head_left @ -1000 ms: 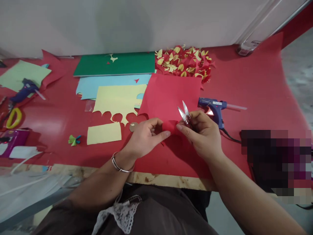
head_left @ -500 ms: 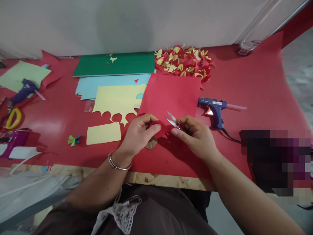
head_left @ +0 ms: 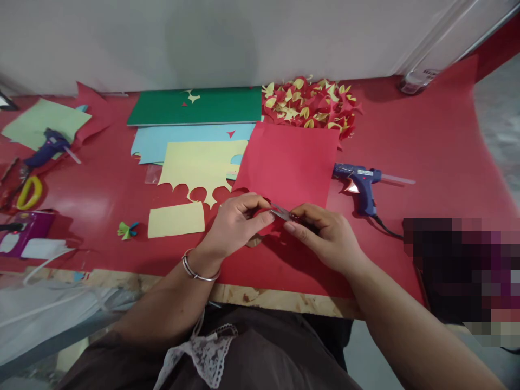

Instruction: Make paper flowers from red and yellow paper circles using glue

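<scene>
Between thumb and fingers, my left hand [head_left: 241,222] pinches a small piece of red paper [head_left: 266,226], largely covered by the fingers. My right hand [head_left: 325,230] grips small scissors [head_left: 281,211], whose blades point left and lie at the red piece beside my left thumb. Most of the scissor handles is hidden in the fingers. Beneath my left hand shows part of a round brown piece [head_left: 254,241]. Just beyond both hands lies a large red paper sheet [head_left: 290,157].
A glue gun [head_left: 363,184] lies right of the sheet, its cord running right. Yellow paper with scalloped cutouts [head_left: 199,165], a yellow rectangle [head_left: 176,220] and a green-blue paper flower [head_left: 127,230] lie left. Behind are a green board [head_left: 162,108] and a pile of red and yellow scraps [head_left: 309,105].
The scissor blades have moved left, from apart and beside the red piece to right at it, and are closer together. My right hand has come nearer my left. The view has shifted slightly.
</scene>
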### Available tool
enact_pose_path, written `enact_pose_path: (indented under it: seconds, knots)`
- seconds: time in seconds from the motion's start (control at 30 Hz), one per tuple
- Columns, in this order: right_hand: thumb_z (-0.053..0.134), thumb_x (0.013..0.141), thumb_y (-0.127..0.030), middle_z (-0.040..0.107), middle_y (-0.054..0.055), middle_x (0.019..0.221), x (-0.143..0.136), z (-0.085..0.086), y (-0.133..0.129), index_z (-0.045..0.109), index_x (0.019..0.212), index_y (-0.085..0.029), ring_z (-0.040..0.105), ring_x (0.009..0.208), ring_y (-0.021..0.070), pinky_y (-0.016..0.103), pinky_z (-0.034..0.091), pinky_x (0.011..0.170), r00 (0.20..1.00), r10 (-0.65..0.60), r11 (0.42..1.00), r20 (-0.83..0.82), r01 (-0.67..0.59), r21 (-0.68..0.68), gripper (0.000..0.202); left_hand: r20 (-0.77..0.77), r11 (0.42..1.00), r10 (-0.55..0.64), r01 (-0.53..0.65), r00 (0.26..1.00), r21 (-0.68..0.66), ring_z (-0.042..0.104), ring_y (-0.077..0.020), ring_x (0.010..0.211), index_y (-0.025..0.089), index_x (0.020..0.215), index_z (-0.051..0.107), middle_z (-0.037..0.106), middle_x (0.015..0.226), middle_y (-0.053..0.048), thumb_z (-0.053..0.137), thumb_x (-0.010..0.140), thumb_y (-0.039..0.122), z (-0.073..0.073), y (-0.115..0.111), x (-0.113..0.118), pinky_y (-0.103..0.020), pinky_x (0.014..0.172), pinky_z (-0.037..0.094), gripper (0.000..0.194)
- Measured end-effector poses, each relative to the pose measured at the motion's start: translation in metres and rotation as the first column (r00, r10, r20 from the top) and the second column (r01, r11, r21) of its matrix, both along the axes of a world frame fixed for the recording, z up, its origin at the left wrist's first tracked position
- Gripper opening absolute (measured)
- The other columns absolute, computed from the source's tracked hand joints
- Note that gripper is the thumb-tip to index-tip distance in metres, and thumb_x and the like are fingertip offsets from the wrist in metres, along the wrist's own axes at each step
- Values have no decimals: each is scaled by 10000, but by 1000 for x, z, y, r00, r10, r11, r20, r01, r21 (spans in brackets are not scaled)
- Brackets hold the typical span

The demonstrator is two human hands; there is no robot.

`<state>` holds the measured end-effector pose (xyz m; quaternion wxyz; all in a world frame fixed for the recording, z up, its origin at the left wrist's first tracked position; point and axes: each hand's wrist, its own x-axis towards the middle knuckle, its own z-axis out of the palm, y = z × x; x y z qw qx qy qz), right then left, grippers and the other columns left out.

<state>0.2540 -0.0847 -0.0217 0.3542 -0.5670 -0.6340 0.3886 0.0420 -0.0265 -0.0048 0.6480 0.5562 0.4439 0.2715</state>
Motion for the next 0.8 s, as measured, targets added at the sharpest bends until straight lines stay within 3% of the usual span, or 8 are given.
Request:
enact_pose_path:
  seconds: [0.8]
  knots:
    - [684, 997, -507, 646, -28, 649, -1, 0, 0, 729, 837, -218, 533, 550, 110, 251, 357, 531, 999, 5, 1000, -34, -4, 21, 333, 54, 1000, 3, -2, 999, -24, 475, -62, 486, 180, 846, 721, 462, 791, 32, 800, 853, 342, -3, -2, -2, -235, 389, 482, 180]
